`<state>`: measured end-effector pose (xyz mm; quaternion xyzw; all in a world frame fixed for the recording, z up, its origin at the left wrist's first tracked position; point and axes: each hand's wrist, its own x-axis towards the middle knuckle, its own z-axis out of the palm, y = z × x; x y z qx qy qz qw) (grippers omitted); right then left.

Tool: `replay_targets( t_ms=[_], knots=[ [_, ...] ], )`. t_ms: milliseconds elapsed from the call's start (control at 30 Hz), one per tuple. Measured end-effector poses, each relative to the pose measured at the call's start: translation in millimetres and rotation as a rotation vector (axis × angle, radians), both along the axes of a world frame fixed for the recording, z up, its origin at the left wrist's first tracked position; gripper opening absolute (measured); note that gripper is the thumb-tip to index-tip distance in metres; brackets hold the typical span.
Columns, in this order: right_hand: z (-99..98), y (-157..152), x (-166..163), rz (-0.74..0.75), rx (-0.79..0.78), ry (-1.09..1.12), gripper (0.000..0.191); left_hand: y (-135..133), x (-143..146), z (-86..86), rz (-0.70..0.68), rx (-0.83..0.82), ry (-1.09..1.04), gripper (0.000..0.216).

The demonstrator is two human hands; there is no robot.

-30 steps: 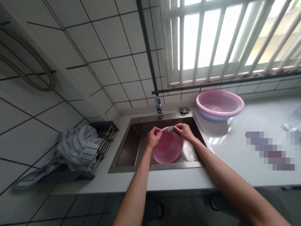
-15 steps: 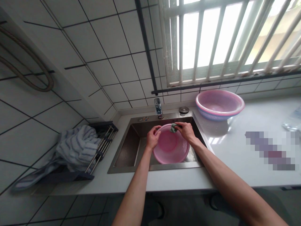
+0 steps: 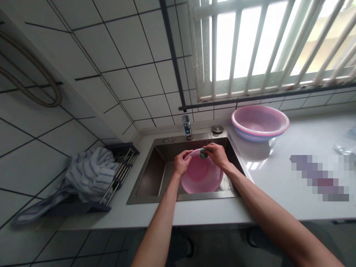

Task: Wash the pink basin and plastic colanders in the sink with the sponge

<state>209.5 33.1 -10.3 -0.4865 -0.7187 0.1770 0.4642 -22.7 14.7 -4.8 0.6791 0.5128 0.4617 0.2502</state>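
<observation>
A pink plastic colander (image 3: pixel 201 178) with perforated sides sits tilted in the stainless steel sink (image 3: pixel 148 178). My left hand (image 3: pixel 181 163) is closed on its upper left rim. In my right hand (image 3: pixel 218 154) is a small green scrubbing cloth (image 3: pixel 204 152), pinched and pressed against the colander's far rim. The underside of the colander is hidden from me.
Behind the sink stands a faucet (image 3: pixel 187 126), with a round metal drain stopper (image 3: pixel 217 129) to its right. Nested pink and blue basins (image 3: pixel 260 124) rest on the white counter (image 3: pixel 274 178). At left, a striped towel (image 3: pixel 90 174) lies over a dark rack (image 3: pixel 121 170).
My right hand has shifted slightly left along the rim with the green scrubbing cloth. The colander has tilted a little, and my left hand keeps its hold.
</observation>
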Motion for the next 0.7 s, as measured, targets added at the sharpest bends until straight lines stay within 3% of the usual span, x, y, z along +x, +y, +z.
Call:
replay_targets(
  t_ms=[300,533,700],
  knots=[
    [8.3,-13.6,-24.9,0.127,0.115,-0.247,0.023,-6.0,6.8,2.6,-0.034,-0.013,0.129,0.018],
    [14.7,-11.4,-17.0,0.054,0.107,-0.223,0.019,-3.0,5.9,1.9,-0.015,0.017,0.044,0.018],
    [4.9,3.7,7.1,-0.115,0.053,-0.046,0.017,0.8,-1.0,4.6,0.154,0.107,-0.096,0.02]
  ],
)
